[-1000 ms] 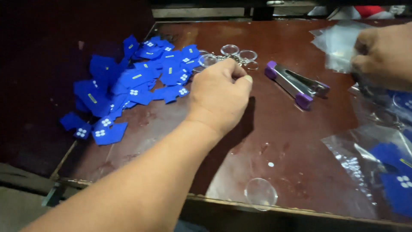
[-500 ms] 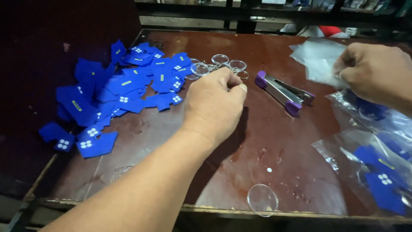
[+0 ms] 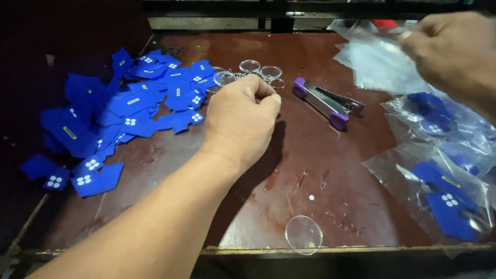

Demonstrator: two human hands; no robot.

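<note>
My left hand (image 3: 242, 120) rests curled on the brown table (image 3: 320, 170), its fingertips pinching at a cluster of clear round keyrings on chains (image 3: 254, 71). To its left spreads a heap of blue house-shaped tags (image 3: 129, 103) with white and yellow marks. My right hand (image 3: 454, 51) is raised at the upper right, fingers closed on a stack of clear plastic bags (image 3: 377, 59). A purple-tipped metal stapler (image 3: 327, 102) lies between the two hands.
Filled clear bags holding blue tags (image 3: 444, 181) lie at the right edge. A loose clear round disc (image 3: 304, 234) sits at the table's near edge. A dark rail runs along the back.
My right hand has lifted upward and right with the plastic bags. My left hand stays on the keyrings. The view has shifted slightly.
</note>
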